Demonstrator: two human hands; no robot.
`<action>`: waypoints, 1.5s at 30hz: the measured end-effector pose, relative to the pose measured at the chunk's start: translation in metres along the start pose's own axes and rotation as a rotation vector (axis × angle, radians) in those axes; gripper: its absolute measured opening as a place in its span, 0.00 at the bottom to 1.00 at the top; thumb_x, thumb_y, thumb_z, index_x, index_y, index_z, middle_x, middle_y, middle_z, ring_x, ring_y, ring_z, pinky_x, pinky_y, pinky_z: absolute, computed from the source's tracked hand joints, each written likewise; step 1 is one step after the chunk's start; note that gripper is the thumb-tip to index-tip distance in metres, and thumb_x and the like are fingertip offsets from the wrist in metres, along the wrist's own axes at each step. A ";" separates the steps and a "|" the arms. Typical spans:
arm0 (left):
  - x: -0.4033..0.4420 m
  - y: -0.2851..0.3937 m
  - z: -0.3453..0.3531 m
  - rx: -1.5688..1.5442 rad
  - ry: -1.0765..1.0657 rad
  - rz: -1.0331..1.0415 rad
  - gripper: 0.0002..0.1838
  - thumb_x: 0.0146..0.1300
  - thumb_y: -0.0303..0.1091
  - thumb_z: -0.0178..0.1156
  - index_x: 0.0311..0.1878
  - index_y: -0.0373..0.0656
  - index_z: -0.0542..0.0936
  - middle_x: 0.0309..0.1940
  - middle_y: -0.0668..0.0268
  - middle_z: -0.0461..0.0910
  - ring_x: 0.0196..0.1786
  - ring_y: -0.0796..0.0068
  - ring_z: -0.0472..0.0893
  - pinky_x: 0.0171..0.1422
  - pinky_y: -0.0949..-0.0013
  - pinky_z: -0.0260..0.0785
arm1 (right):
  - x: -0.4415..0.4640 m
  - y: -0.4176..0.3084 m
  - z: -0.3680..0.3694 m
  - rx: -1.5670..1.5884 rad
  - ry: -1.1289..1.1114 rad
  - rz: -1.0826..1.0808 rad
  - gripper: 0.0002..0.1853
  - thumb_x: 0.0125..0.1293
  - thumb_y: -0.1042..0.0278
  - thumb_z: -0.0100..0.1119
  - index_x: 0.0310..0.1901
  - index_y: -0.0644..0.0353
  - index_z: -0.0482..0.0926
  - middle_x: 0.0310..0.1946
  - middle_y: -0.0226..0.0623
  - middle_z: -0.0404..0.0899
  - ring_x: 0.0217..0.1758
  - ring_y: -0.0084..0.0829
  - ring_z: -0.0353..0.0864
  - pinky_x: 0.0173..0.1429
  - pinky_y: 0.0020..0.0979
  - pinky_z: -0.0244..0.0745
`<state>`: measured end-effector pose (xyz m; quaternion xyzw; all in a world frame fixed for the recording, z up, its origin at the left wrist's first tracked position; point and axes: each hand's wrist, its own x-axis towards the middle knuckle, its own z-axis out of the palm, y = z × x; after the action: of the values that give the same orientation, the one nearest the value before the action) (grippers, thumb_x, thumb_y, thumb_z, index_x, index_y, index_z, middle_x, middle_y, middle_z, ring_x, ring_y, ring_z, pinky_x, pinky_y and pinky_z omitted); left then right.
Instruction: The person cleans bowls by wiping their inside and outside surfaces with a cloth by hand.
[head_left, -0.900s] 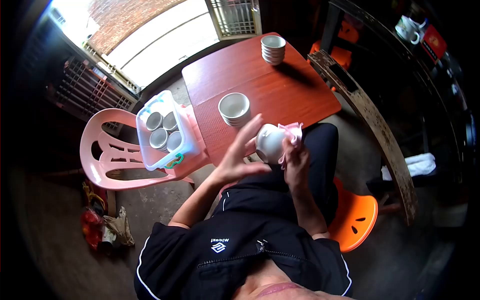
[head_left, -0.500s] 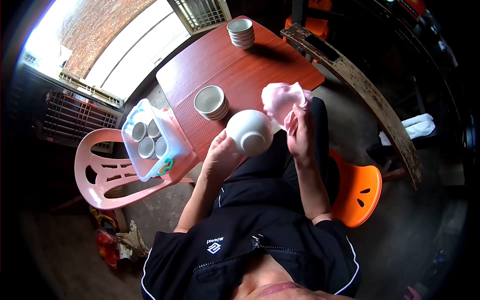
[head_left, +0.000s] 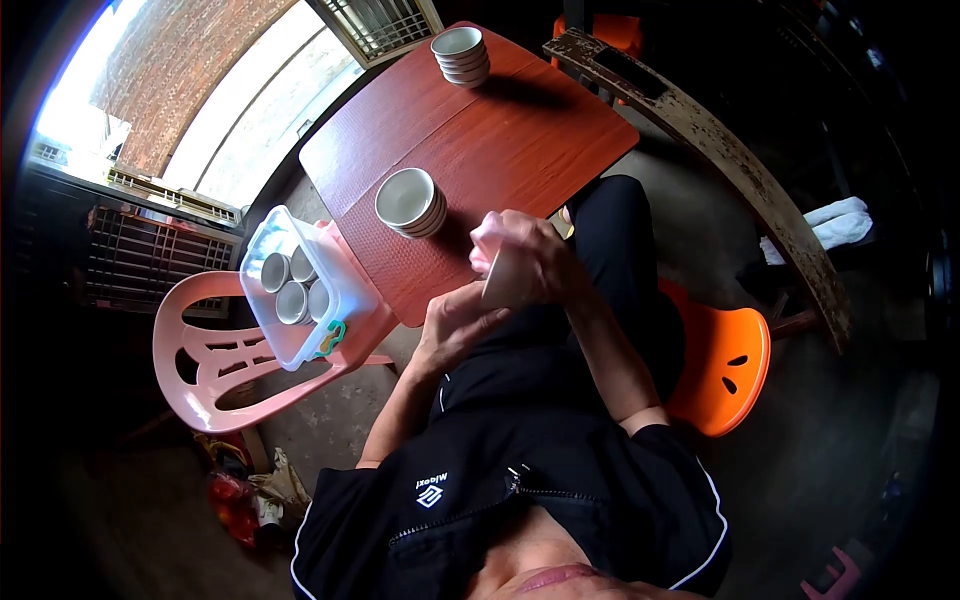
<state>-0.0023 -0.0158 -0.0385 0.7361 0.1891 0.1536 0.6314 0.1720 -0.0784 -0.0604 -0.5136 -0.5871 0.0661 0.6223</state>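
Over my lap, a white bowl (head_left: pixel 508 279) is tilted nearly edge-on to me, so little of its side shows. My left hand (head_left: pixel 452 325) grips it by its near left side. Closed around a pink cloth (head_left: pixel 487 240), my right hand (head_left: pixel 545 258) presses against the far right part of the bowl, blurred a little by motion. Part of the cloth is hidden behind the fingers. Just beyond my hands, a stack of white bowls (head_left: pixel 408 200) stands on the red-brown table (head_left: pixel 480 150). Another bowl stack (head_left: pixel 460 55) stands near its far edge.
At the left, a clear plastic bin (head_left: pixel 288 345) holding several cups or small bowls (head_left: pixel 291 302) sits on a pink chair (head_left: pixel 190 375). An orange seat (head_left: pixel 725 370) is at my right. A worn wooden bench (head_left: pixel 720 150) and a white towel (head_left: pixel 838 224) lie beyond it.
My right hand has moved left with the pink cloth, from apart to against the bowl. The bowl has turned from its base facing me to edge-on. The view has shifted slightly.
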 end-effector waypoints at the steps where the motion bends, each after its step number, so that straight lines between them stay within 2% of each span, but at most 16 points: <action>1: 0.000 -0.009 -0.006 0.049 0.008 -0.007 0.11 0.59 0.25 0.64 0.46 0.35 0.81 0.40 0.65 0.82 0.45 0.77 0.78 0.52 0.71 0.71 | 0.004 -0.010 0.001 -0.018 0.006 0.010 0.14 0.55 0.59 0.62 0.39 0.58 0.80 0.42 0.37 0.78 0.50 0.43 0.77 0.56 0.42 0.71; 6: 0.006 -0.011 -0.004 0.668 0.018 -0.121 0.14 0.54 0.30 0.64 0.44 0.37 0.78 0.38 0.61 0.80 0.45 0.71 0.79 0.49 0.62 0.72 | 0.005 -0.045 0.012 -0.372 -0.134 -0.192 0.13 0.52 0.55 0.62 0.36 0.51 0.81 0.40 0.33 0.78 0.51 0.39 0.74 0.61 0.47 0.64; 8: -0.007 -0.008 -0.011 0.153 -0.008 -0.017 0.15 0.57 0.25 0.64 0.48 0.35 0.78 0.40 0.64 0.81 0.42 0.79 0.78 0.46 0.72 0.71 | 0.010 -0.021 0.008 -0.269 -0.001 -0.428 0.13 0.52 0.59 0.64 0.37 0.53 0.78 0.39 0.36 0.79 0.42 0.39 0.77 0.52 0.43 0.72; 10: -0.006 0.002 0.002 -0.121 -0.020 -0.033 0.15 0.58 0.22 0.63 0.50 0.34 0.78 0.39 0.68 0.81 0.43 0.83 0.77 0.48 0.76 0.70 | 0.005 0.010 0.005 0.350 -0.171 -0.173 0.12 0.56 0.62 0.61 0.40 0.55 0.77 0.35 0.37 0.78 0.39 0.38 0.78 0.49 0.39 0.74; 12: -0.009 0.009 0.003 0.017 -0.073 -0.053 0.13 0.59 0.20 0.61 0.49 0.34 0.79 0.38 0.71 0.80 0.44 0.84 0.75 0.51 0.77 0.68 | -0.012 0.019 0.011 1.054 -0.150 0.774 0.18 0.65 0.47 0.51 0.35 0.55 0.74 0.27 0.34 0.75 0.37 0.35 0.76 0.50 0.42 0.74; 14: -0.011 -0.016 0.010 0.034 -0.107 0.105 0.14 0.60 0.21 0.59 0.51 0.36 0.78 0.43 0.64 0.82 0.48 0.76 0.79 0.52 0.72 0.70 | -0.036 0.049 0.036 1.996 -0.092 0.819 0.23 0.65 0.40 0.49 0.35 0.55 0.73 0.26 0.33 0.74 0.36 0.36 0.75 0.48 0.49 0.72; 16: 0.000 0.000 0.023 0.237 -0.076 0.342 0.17 0.54 0.18 0.62 0.50 0.37 0.79 0.47 0.61 0.81 0.52 0.72 0.78 0.62 0.68 0.65 | -0.036 0.039 0.036 2.132 0.024 0.998 0.27 0.63 0.34 0.48 0.37 0.55 0.74 0.25 0.32 0.72 0.33 0.35 0.73 0.44 0.49 0.71; 21: 0.001 0.018 -0.001 -0.374 -0.317 -0.190 0.25 0.59 0.31 0.65 0.59 0.33 0.72 0.50 0.66 0.79 0.54 0.79 0.73 0.61 0.71 0.64 | -0.027 0.033 0.012 1.353 -0.050 0.940 0.24 0.66 0.41 0.48 0.33 0.58 0.72 0.26 0.32 0.71 0.29 0.30 0.71 0.37 0.31 0.70; 24: 0.004 0.008 0.001 -0.513 -0.294 -0.104 0.22 0.62 0.29 0.62 0.58 0.33 0.73 0.47 0.67 0.78 0.53 0.81 0.72 0.59 0.72 0.65 | -0.014 0.016 0.006 0.994 -0.156 0.895 0.23 0.66 0.43 0.49 0.36 0.60 0.73 0.29 0.34 0.72 0.32 0.31 0.73 0.39 0.32 0.73; 26: 0.005 0.006 0.005 -0.020 -0.214 0.179 0.20 0.60 0.23 0.59 0.57 0.34 0.73 0.44 0.69 0.78 0.49 0.80 0.73 0.56 0.72 0.65 | -0.044 0.038 0.023 1.628 0.141 0.957 0.34 0.65 0.33 0.43 0.53 0.62 0.71 0.43 0.42 0.76 0.46 0.41 0.77 0.50 0.44 0.75; 28: 0.010 -0.017 0.013 0.308 -0.166 0.297 0.22 0.57 0.22 0.58 0.57 0.35 0.72 0.47 0.63 0.77 0.50 0.72 0.74 0.58 0.69 0.66 | -0.038 0.012 0.033 1.757 0.366 1.101 0.40 0.64 0.29 0.37 0.58 0.62 0.68 0.53 0.48 0.73 0.51 0.48 0.76 0.52 0.53 0.73; 29: 0.017 -0.039 0.019 0.333 -0.115 0.370 0.23 0.56 0.22 0.57 0.57 0.36 0.71 0.49 0.60 0.76 0.51 0.67 0.76 0.59 0.67 0.67 | -0.047 0.035 0.037 1.561 0.075 0.780 0.41 0.65 0.29 0.34 0.60 0.62 0.66 0.57 0.50 0.71 0.56 0.51 0.73 0.55 0.54 0.71; 32: 0.023 -0.054 0.017 0.553 0.132 0.629 0.23 0.58 0.28 0.54 0.59 0.36 0.68 0.54 0.53 0.75 0.56 0.55 0.75 0.62 0.60 0.66 | -0.019 -0.009 0.037 1.554 0.195 1.056 0.38 0.67 0.32 0.35 0.61 0.61 0.66 0.57 0.48 0.71 0.58 0.49 0.72 0.61 0.51 0.69; 37: 0.009 -0.044 0.011 0.926 0.168 0.507 0.23 0.57 0.30 0.57 0.56 0.34 0.69 0.56 0.50 0.73 0.61 0.59 0.73 0.65 0.60 0.66 | -0.051 0.027 0.044 1.626 0.212 1.132 0.30 0.69 0.42 0.47 0.60 0.60 0.68 0.55 0.42 0.74 0.57 0.38 0.75 0.60 0.41 0.72; 44: -0.002 -0.025 0.001 0.729 0.233 0.417 0.20 0.58 0.25 0.54 0.55 0.32 0.69 0.56 0.55 0.72 0.62 0.61 0.72 0.68 0.59 0.61 | -0.042 0.006 0.053 1.313 0.382 1.098 0.26 0.71 0.49 0.47 0.62 0.58 0.67 0.56 0.38 0.74 0.58 0.34 0.74 0.59 0.37 0.73; 45: -0.003 -0.045 -0.004 1.198 0.210 0.484 0.18 0.60 0.25 0.55 0.53 0.32 0.69 0.51 0.53 0.74 0.56 0.64 0.74 0.62 0.63 0.65 | -0.043 0.011 0.049 1.224 0.357 1.057 0.26 0.72 0.49 0.46 0.62 0.59 0.67 0.56 0.38 0.75 0.58 0.34 0.74 0.59 0.37 0.73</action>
<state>-0.0108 -0.0077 -0.0820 0.9634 0.1314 0.2307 0.0379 0.1258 -0.0756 -0.1074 -0.2951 -0.0207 0.5753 0.7626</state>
